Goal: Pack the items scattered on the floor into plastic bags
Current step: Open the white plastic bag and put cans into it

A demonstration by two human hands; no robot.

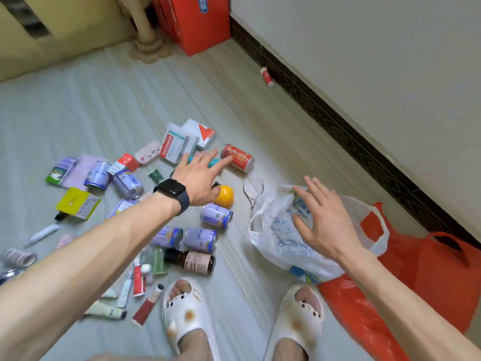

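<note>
Many small items lie scattered on the floor: purple cans (216, 216), boxes (179, 144), tubes (145, 307), a brown bottle (196, 261). My left hand (200, 178), with a black watch on its wrist, stretches out open above a teal tube (214, 162); its fingertips are close to a red can (238, 157) lying on its side. An orange round object (226, 196) sits just under the palm's edge. My right hand (320, 217) hovers open over a white printed plastic bag (281, 243). A red plastic bag (390, 295) lies behind the white one.
Metal nippers (251, 192) lie between the orange object and the white bag. A small red bottle (267, 77) rests by the dark skirting board. A red carton (194, 22) and a furniture leg (147, 40) stand at the back. My feet in white slippers (186, 315) are near the items.
</note>
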